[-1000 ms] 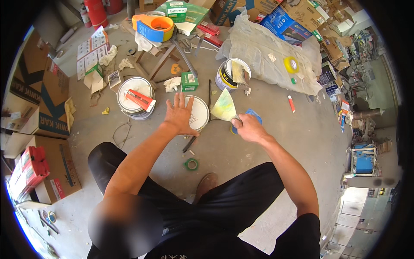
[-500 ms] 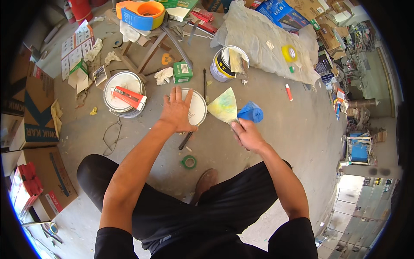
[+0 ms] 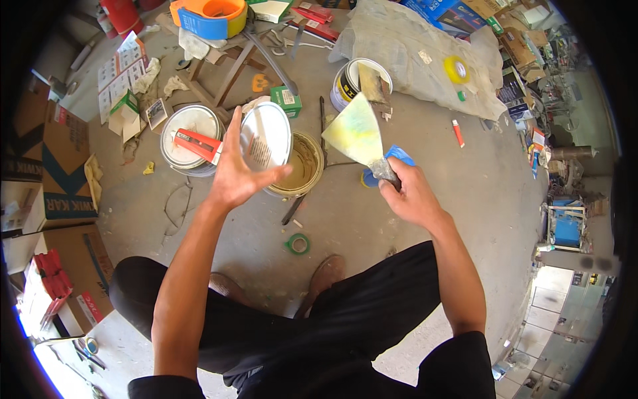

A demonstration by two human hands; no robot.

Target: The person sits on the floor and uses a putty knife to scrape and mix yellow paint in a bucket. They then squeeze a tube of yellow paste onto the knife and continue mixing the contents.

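Observation:
Held tilted in my left hand is a white round can lid, gripped at its rim between thumb and fingers. Just below and right of the lid stands an uncovered can with a tan inside, part of its mouth hidden by the lid. The handle of a wide putty knife is in my right hand; the blade points up and left, smeared pale yellow-green. A blue object behind that hand is partly hidden.
At left, a red-and-white tube lies on a closed white can. Another can with a scraper across it stands beyond the putty knife. Green tape lies near my feet. Plastic sheeting covers the far right floor.
My left hand has lifted the lid off the can and tilted it up to the left, uncovering the inside. My right hand has moved slightly right with the putty knife.

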